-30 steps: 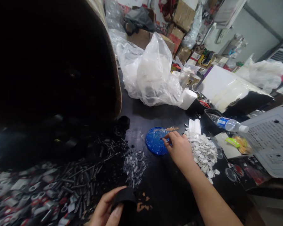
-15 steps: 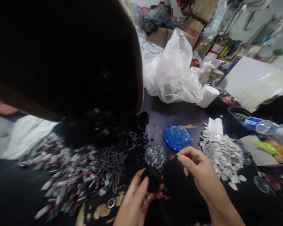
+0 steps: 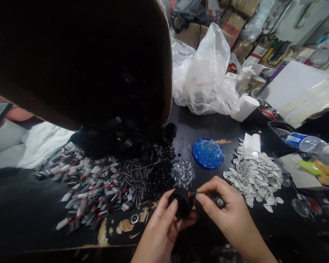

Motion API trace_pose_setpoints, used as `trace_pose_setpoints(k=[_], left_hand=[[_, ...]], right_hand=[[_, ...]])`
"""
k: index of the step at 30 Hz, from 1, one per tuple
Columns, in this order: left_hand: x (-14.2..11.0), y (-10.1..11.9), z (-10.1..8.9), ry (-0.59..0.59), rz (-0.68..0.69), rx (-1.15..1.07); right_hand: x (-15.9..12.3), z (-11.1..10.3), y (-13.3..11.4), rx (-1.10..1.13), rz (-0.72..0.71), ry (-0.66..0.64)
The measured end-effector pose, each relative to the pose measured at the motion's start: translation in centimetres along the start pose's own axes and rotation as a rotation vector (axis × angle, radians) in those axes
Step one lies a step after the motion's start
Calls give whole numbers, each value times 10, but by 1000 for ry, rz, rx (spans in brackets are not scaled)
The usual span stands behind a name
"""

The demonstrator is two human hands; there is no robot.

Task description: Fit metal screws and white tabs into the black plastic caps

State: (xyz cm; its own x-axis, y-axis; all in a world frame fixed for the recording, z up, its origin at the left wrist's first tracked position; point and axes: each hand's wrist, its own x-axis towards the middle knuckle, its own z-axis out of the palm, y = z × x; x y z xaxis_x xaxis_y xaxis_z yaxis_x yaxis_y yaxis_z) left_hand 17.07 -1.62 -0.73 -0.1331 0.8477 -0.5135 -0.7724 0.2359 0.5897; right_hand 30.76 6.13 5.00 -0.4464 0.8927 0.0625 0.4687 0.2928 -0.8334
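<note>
Head view, with the shallow blue dish (image 3: 208, 155) serving as landmark. On the near side of the dish, the left hand (image 3: 163, 221) is holding a black cup-like part (image 3: 181, 202), its fingers closing around the wall and its thumb pressing near the rim. Just right of this part, the right hand (image 3: 227, 212) is pinching a small dark piece with a red end (image 3: 192, 194) between thumb and forefinger; whether that end is touching the black part cannot be told. A second dark piece with a metallic end (image 3: 220, 201) is showing among the right hand's other fingers. The dish is resting on the black bench (image 3: 188, 126) and holding a glossy, translucent substance; a thin brown stick (image 3: 224, 141) is lying at its right edge. White flat plates (image 3: 254, 179) are forming a heap to its right. Small grey pieces (image 3: 182, 173) are lying just to its left; coil springs (image 3: 137, 182), then grey parts with red bands (image 3: 90, 186), are spreading farther left. Beyond the dish, a translucent plastic bag (image 3: 207, 80) is standing.
</note>
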Motion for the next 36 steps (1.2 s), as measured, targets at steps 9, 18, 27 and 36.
trace_pose_setpoints(k=[9,18,27,36], left_hand=[[-9,-6,-17,15,263,358],[-19,-6,-37,-179,86,439],[-36,0,-42,-176,50,454],[-25,3,-48,237,82,-39]], right_hand=[[-18,5,-2,-141,-288,87],[-36,-1,4,-43,-127,-146],[-40,7,13,427,285,-459],[-7,55,11,-319,-11,-257]])
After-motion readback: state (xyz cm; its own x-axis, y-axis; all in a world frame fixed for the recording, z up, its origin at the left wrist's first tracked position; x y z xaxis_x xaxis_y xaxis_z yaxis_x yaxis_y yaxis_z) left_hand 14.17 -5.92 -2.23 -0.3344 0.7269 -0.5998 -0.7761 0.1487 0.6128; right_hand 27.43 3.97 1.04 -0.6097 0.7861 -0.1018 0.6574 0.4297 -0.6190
